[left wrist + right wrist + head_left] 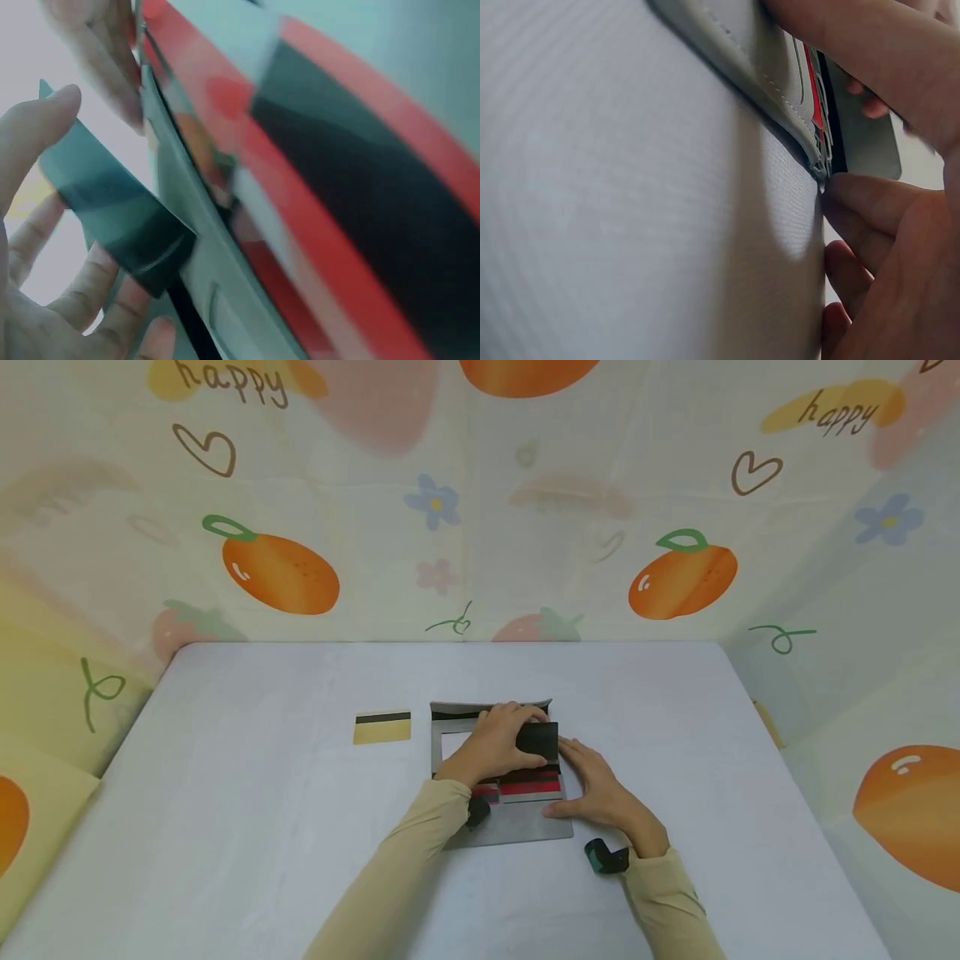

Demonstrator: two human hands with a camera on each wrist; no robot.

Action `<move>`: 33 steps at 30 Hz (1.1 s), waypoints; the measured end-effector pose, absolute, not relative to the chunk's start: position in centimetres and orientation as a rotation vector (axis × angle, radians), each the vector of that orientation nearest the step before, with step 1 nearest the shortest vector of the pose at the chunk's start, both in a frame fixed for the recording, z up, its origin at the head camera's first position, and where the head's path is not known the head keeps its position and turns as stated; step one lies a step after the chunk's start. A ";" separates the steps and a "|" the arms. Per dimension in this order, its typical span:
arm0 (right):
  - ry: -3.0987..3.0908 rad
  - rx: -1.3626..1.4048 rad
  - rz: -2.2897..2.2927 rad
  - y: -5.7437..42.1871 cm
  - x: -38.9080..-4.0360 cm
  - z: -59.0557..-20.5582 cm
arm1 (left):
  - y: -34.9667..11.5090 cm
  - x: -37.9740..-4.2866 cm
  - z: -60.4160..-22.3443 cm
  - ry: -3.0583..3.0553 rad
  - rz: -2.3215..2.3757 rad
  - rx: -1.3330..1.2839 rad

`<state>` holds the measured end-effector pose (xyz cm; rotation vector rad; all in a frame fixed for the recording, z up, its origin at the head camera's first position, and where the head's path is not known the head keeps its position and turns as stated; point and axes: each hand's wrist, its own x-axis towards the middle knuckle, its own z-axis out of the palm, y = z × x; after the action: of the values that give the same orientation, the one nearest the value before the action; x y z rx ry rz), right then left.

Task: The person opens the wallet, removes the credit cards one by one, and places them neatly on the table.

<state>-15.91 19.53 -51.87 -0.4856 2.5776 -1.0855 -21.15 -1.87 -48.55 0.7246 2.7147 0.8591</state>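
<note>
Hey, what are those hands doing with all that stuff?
A person's left hand is pinching a dark card over an open gray wallet on the table. The right hand touches the wallet's right side. A gold card lies apart, to the wallet's left. I can't tell whether the dark card is going in or coming out.

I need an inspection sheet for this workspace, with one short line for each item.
Surface: flat white cloth-like tabletop.
Job's things: open grey stitched wallet, red-and-black striped cards in its slots; plain black rectangular card held at the wallet; gold rectangular card with black stripe lying apart, left of the wallet.
Clutter: nothing seen.
Grips: left grip pinches the black card; right grip touches the wallet's right edge.
Cables: nothing seen.
Surroundings: cream backdrop with printed fruit-and-flower pattern.
</note>
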 end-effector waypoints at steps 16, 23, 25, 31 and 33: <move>2.614 -0.503 -1.070 19.4 -15.9 -51.9 | -4.6 -21.3 -50.1 2.666 1.006 0.605; 2.615 -0.500 -1.052 19.3 -15.7 -51.7 | -5.4 -21.1 -49.9 2.648 1.027 0.615; 2.610 -0.492 -1.051 19.3 -15.7 -51.6 | -5.6 -21.0 -49.8 2.626 1.057 0.616; 2.607 -0.471 -1.048 19.2 -15.7 -51.6 | -6.1 -20.7 -49.7 2.591 1.151 0.579; 2.608 -0.472 -1.051 19.2 -15.7 -51.7 | -6.3 -20.6 -49.7 2.604 1.157 0.575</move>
<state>-15.70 19.21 -51.66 -0.4717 2.6075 -1.0515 -20.64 -6.26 -49.69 0.5755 2.6041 1.1568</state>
